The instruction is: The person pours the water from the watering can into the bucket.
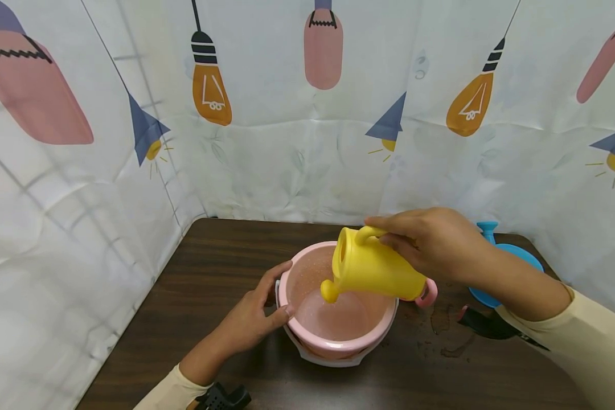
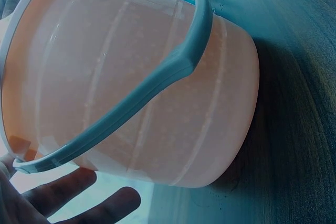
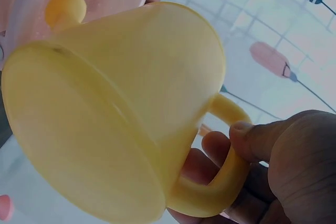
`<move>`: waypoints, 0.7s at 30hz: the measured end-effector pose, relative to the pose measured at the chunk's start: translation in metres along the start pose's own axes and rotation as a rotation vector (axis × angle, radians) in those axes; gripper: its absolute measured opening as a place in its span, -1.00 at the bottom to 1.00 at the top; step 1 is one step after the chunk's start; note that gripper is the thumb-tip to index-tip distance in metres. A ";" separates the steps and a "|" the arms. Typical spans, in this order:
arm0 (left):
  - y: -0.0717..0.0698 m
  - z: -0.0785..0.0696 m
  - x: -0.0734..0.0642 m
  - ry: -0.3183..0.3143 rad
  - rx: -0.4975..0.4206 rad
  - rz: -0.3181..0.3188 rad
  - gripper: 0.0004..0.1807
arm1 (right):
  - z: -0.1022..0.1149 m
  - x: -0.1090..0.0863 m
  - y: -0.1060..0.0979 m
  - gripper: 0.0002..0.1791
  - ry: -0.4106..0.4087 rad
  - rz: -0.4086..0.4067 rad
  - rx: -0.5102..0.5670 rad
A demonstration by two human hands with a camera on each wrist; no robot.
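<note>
A pink bucket (image 1: pixel 333 343) with a pale carrying handle (image 2: pixel 173 72) stands upright on the table. My left hand (image 1: pixel 253 319) holds its rim at the left, thumb and index finger on the edge; in the left wrist view two other fingers (image 2: pixel 105 205) stretch beside the bucket's wall. My right hand (image 1: pixel 430 239) grips a yellow toy watering can (image 1: pixel 376 270) by its looped handle (image 3: pixel 231 177). The can is tipped over the bucket, its round spout head (image 1: pixel 329 291) pointing down into the opening. Droplets show on the bucket's inner wall in the right wrist view.
A blue toy watering can (image 1: pixel 520 253) stands at the back right, partly hidden by my right forearm. A pink looped handle (image 1: pixel 429 293) shows behind the yellow can. Wet marks (image 1: pixel 456 348) lie on the dark wooden table (image 1: pixel 210 267). A patterned curtain (image 1: pixel 287 165) hangs behind.
</note>
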State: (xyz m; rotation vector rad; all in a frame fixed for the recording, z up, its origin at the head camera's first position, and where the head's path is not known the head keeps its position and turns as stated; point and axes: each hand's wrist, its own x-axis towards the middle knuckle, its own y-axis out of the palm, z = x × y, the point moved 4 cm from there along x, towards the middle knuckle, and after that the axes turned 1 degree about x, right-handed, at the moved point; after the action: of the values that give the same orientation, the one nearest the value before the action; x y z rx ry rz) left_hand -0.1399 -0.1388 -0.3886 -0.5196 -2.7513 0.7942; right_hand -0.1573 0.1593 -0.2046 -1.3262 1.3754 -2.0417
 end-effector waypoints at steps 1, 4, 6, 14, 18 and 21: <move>0.000 0.000 0.000 -0.001 0.001 -0.001 -0.18 | 0.000 0.000 0.000 -0.56 -0.002 0.001 0.002; 0.000 0.001 0.000 -0.005 0.003 -0.001 -0.18 | 0.001 0.002 0.001 -0.57 -0.004 0.005 0.008; 0.000 0.000 0.000 -0.008 0.007 0.000 -0.18 | 0.002 0.002 0.001 -0.57 -0.006 0.008 0.012; 0.000 -0.001 0.000 -0.006 0.024 -0.003 -0.18 | 0.004 0.004 0.004 -0.57 -0.005 0.019 0.021; 0.000 -0.001 -0.001 -0.001 0.021 0.001 -0.17 | 0.006 0.005 0.005 -0.57 0.001 0.033 0.019; 0.000 -0.001 -0.001 0.007 0.016 0.008 -0.17 | 0.007 0.006 0.005 -0.57 0.004 0.038 0.010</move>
State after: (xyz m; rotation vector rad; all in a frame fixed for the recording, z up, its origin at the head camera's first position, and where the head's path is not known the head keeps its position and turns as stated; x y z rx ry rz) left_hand -0.1390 -0.1387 -0.3882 -0.5300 -2.7360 0.8134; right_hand -0.1556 0.1486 -0.2056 -1.2822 1.3796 -2.0247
